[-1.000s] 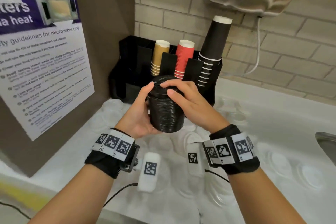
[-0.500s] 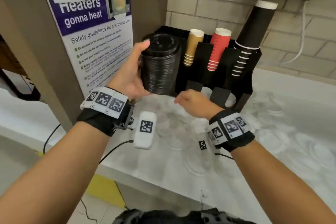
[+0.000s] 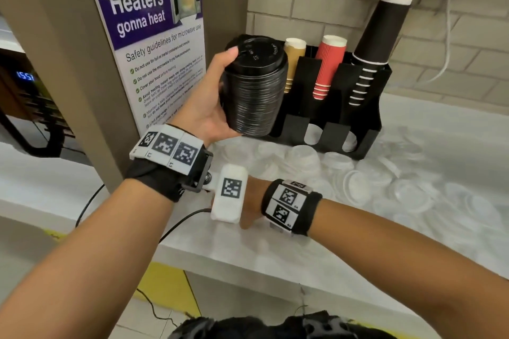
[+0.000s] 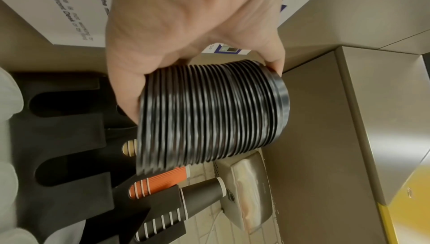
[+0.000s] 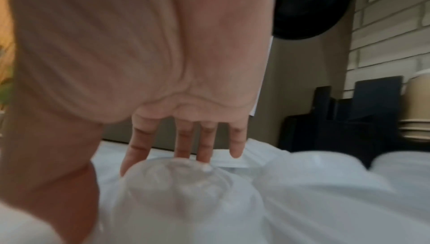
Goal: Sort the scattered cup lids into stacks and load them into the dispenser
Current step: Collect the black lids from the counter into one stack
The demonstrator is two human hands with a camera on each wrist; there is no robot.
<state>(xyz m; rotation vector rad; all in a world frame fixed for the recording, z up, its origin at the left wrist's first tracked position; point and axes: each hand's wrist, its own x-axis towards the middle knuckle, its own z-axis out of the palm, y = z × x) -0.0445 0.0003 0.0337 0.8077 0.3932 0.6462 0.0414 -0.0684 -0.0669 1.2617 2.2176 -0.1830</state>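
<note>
My left hand grips a tall stack of black cup lids from the side, thumb near the top lid. It holds the stack in the air just left of the black dispenser. In the left wrist view my left hand wraps the ribbed black lid stack. My right hand is low over the counter, mostly hidden behind the left wrist camera. The right wrist view shows my right hand with straight fingers pointing down and touching a clear dome lid.
The dispenser holds stacks of kraft cups, red cups and black cups. Several clear lids lie scattered over the white counter. A poster covers the panel on the left. A brick wall stands behind.
My right hand let go of the black lid stack and dropped to the clear lids on the counter. The left hand alone carried the stack up and left, beside the dispenser.
</note>
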